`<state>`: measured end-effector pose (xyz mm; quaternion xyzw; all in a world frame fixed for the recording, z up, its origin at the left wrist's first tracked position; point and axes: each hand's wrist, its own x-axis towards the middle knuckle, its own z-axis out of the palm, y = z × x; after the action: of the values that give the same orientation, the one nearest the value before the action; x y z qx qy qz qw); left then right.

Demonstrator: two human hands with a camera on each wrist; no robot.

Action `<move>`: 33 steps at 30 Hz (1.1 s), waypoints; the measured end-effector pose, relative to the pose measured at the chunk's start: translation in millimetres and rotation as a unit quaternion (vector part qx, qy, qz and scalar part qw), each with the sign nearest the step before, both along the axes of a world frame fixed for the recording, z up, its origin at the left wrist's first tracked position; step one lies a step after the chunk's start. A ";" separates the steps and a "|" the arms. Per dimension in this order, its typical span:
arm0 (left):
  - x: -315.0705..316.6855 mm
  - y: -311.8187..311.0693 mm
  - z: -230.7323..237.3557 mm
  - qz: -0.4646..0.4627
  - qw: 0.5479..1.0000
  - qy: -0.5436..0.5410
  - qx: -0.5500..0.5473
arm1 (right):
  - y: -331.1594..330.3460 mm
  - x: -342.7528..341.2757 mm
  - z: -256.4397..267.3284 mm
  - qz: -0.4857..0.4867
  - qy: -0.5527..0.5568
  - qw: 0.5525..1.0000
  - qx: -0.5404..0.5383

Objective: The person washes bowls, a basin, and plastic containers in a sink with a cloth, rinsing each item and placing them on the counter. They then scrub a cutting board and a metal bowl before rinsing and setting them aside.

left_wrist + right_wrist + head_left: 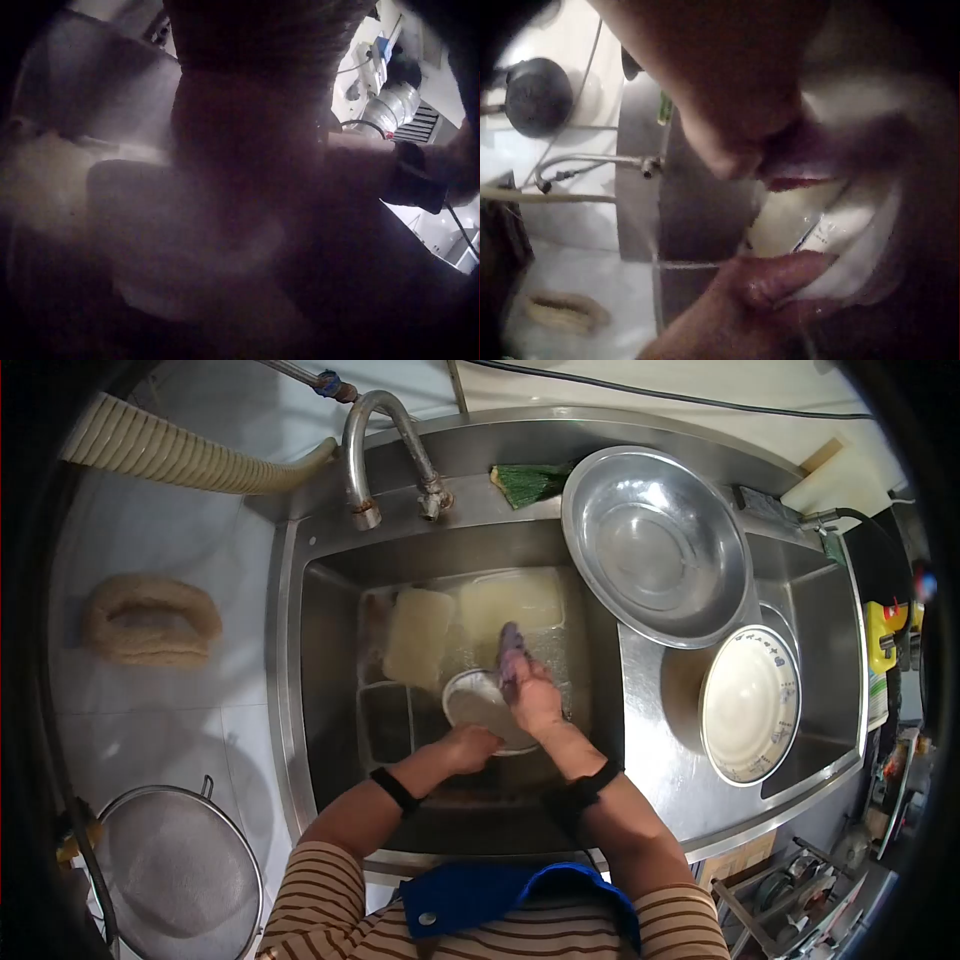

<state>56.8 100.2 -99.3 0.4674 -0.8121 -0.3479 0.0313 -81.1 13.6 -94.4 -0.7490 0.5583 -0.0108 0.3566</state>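
Observation:
Inside the sink, my left hand [470, 748] grips the near rim of a white bowl [476, 704]. My right hand [538, 702] holds a purple cloth [511, 650] against the bowl's right side. From the right wrist, the bowl [847, 232] appears tilted, the left thumb lying over its edge and the bunched cloth [810, 154] above it. The left wrist view is dark and blurred. Cloudy water surrounds the bowl, with pale rectangular containers [420, 630] lying in it beyond the hands.
A steel basin [655, 545] and a large patterned white bowl [750, 705] sit to the right of the sink [285, 690]. The faucet [370, 460] curves over the back left corner. At lower left is a mesh strainer [180, 870]; a beige ring-shaped bundle [150, 620] lies farther back.

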 end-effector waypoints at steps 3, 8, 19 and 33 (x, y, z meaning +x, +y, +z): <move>-26.9 -14.1 5.7 -0.054 0.985 -0.121 0.115 | 15.0 -14.0 -58.6 0.107 0.091 0.990 0.016; -7.9 -16.0 -19.6 0.165 0.962 0.061 -0.209 | 39.5 -35.3 -104.1 0.137 0.153 0.977 -0.060; -3.7 -26.1 -64.7 0.480 0.425 0.621 0.450 | 11.2 63.0 -110.8 -0.042 0.021 0.996 0.081; 27.6 -17.7 -17.3 0.538 0.638 0.377 0.401 | 24.1 -4.2 -87.8 0.193 0.191 0.947 0.172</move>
<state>84.3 82.5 -116.6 0.6168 -0.1155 -0.7069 0.3263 -85.3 37.7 -182.2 -0.7576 0.4544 0.2977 0.3618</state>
